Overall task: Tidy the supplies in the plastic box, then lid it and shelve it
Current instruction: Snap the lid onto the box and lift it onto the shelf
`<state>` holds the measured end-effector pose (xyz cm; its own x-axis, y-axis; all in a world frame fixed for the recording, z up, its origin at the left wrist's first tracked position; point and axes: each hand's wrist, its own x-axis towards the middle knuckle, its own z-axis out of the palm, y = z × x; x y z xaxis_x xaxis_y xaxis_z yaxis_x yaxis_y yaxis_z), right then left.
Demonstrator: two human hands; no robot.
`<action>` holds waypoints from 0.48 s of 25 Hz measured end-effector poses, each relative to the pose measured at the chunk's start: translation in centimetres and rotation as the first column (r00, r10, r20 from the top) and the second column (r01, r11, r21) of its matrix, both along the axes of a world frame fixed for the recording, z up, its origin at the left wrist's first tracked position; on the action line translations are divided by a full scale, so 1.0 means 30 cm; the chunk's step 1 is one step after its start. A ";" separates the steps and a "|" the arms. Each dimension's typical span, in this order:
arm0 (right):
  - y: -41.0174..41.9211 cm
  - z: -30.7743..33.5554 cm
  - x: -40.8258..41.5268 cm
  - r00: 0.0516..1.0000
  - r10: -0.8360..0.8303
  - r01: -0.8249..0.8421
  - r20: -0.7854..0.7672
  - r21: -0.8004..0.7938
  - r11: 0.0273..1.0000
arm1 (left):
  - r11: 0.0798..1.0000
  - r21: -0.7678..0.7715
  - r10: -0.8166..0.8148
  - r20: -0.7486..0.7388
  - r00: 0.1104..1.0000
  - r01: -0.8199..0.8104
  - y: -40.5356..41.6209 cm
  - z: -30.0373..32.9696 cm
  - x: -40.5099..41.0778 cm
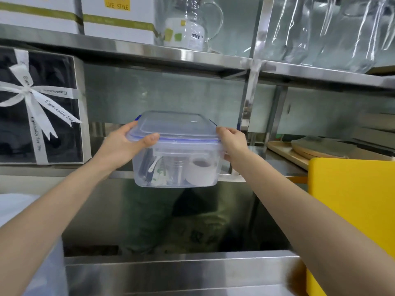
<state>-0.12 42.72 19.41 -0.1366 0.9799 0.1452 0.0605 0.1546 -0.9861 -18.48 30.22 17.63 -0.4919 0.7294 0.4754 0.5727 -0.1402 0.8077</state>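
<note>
A clear plastic box point(175, 167) hangs in the air in front of a steel shelf point(252, 154), at about its height. Its clear lid point(173, 124) with a blue seal and blue clips sits on top. Inside I see a white roll of tape point(201, 170), a metal can point(178, 165), a white plastic spoon and some packets. My left hand point(126, 142) grips the box's left rim, thumb on the front edge. My right hand point(232, 142) grips the right rim.
A black gift box point(40, 105) with a white ribbon stands left on the shelf. Wooden trays point(299, 150) lie at the right. A yellow board point(352, 201) stands at my right. Above, white cartons point(119, 20) and glass jugs point(198, 24). A steel counter edge point(181, 265) lies below.
</note>
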 end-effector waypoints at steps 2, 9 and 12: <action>0.029 0.004 -0.016 1.000 -0.015 0.015 0.004 -0.005 1.000 | 0.999 0.025 0.035 -0.027 0.999 -0.035 0.032 0.000 -0.019; 0.106 0.006 -0.055 0.999 -0.027 0.026 -0.037 -0.022 0.999 | 0.992 0.045 0.120 -0.050 0.992 -0.118 0.117 -0.015 -0.054; 0.127 0.005 -0.064 0.999 -0.019 0.017 -0.041 -0.031 0.999 | 0.992 0.074 0.101 -0.015 0.995 -0.100 0.137 -0.017 -0.055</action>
<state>-2.05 46.53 19.56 -0.1134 0.9862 0.1206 0.0222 0.1238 -0.9921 -20.14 34.34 17.12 -0.5515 0.6400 0.5350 0.6015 -0.1392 0.7866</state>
